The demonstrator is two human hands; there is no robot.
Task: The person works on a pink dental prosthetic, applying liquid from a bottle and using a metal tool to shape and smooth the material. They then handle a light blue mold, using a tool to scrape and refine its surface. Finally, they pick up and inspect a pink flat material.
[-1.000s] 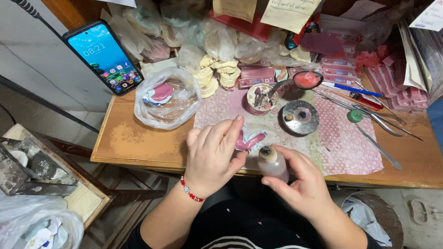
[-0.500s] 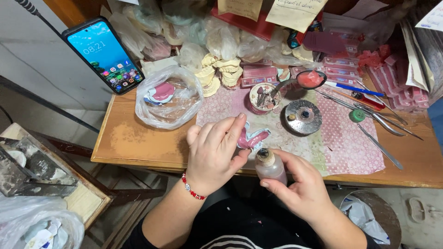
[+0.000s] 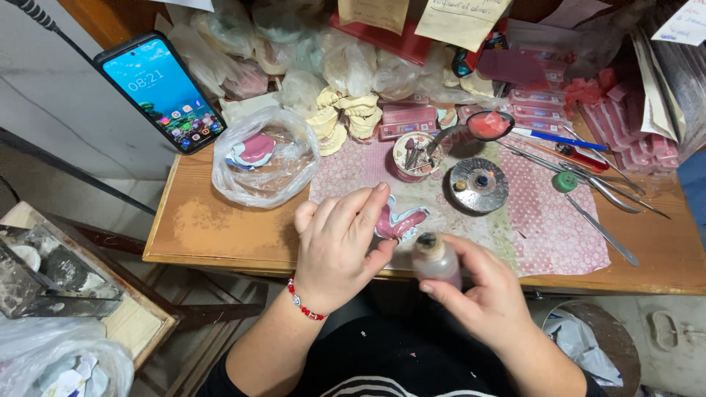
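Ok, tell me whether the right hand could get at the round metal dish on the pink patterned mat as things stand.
Probably not at once: the right hand is wrapped around a small clear bottle. The path itself looks free, since the round metal dish sits just beyond it on the pink patterned mat with nothing between.

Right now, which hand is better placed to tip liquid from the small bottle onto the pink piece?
The right hand, probably. It already grips the small bottle, whose open top sits just beside the pink piece. The left hand is occupied holding that piece at its fingertips, so it serves better as the support.
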